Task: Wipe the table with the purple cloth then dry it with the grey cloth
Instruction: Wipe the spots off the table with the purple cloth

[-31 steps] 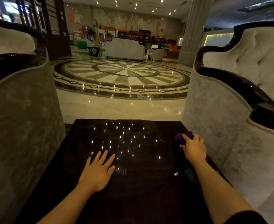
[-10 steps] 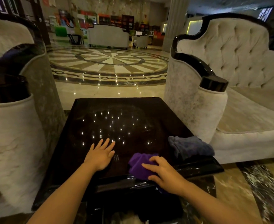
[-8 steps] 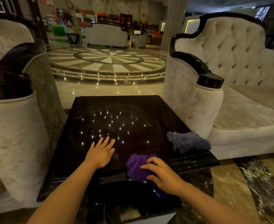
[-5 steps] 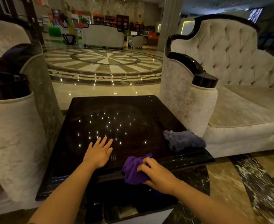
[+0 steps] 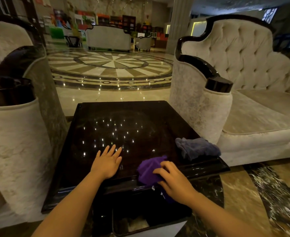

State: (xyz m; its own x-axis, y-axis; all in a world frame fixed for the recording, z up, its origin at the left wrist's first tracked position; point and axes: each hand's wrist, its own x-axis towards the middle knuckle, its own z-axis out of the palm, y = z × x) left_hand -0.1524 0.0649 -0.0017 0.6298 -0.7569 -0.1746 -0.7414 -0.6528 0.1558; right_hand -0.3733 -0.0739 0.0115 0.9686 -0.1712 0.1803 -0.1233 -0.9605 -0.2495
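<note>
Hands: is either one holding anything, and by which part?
The right hand grips the purple cloth at its near, bunched end. The left hand lies flat, empty.

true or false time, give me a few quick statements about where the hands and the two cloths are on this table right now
1. The right hand rests on the purple cloth at the table's near edge. True.
2. The left hand holds the grey cloth. False: it lies flat and empty on the tabletop.
3. The grey cloth sits at the table's right edge, by the sofa. True.
4. The two cloths are stacked together. False: they lie apart, with dark tabletop between them.
5. The purple cloth is spread out flat. False: it is bunched under the hand.
</note>
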